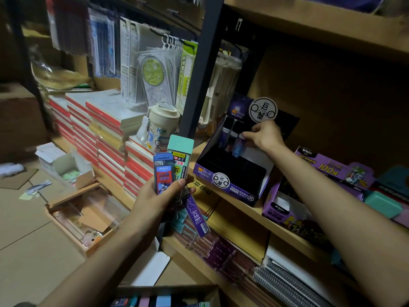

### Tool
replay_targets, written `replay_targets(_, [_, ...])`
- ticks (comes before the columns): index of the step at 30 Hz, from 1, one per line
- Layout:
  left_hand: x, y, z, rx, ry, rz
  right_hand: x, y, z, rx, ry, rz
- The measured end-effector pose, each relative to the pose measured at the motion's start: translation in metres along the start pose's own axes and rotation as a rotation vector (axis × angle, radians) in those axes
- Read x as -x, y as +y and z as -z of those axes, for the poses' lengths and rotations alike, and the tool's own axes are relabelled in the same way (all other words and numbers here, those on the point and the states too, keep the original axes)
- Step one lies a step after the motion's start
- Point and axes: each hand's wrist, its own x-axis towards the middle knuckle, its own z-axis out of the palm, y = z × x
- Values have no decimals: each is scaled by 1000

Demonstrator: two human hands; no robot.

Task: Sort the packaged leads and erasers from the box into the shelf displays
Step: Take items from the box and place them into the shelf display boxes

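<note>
My left hand (159, 196) grips a bunch of lead packs: a blue case (163, 171), a tall mint-topped 0.7 pack (180, 158) and a purple tube (195, 214) hanging below the fingers. My right hand (263, 135) reaches into the purple display box (223, 176) on the wooden shelf and pinches a small purple lead tube (240, 144) at the back row, next to two others standing there. The source box (168, 299) with coloured packs lies at the bottom edge.
A second purple display (332, 167) and mint cases (382, 206) sit to the right on the shelf. Stacked notebooks (106, 134), a cream cup (162, 125) and hanging rulers fill the left shelf. Open cartons (88, 216) lie on the floor.
</note>
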Motion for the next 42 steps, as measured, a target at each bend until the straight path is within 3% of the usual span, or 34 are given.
replay_targets(6, [0,2,3,5,-13,-19,-5,4,-12,-54,41,-94])
replay_targets(11, [1,6,1,36,-27,-41,6,-1,-8,166,10,-71])
replay_targets(14, [1,6,0,70,-30,-54,30,-4,-1,286,73,51])
replay_targets(17, [2,5,-2,99,-43,-49,82,-7,4,71,-43,233])
replay_targets(21, [2,1,-7,56,-63,-24,158,-4,-13,-308,-454,174])
replay_targets(28, [3,-8,-23,-22,-76,-44,191,10,-28,-581,-488,-46])
replay_targets(34, [-6,-10,-24,-46,39,-102,174,13,-8,-536,-375,-107])
replay_targets(38, [-17,-6,-13,74,51,-51,129,10,11,-645,-100,-129])
replay_targets(42, [-19,-3,-9,81,21,-50,74,7,7,-578,116,-145])
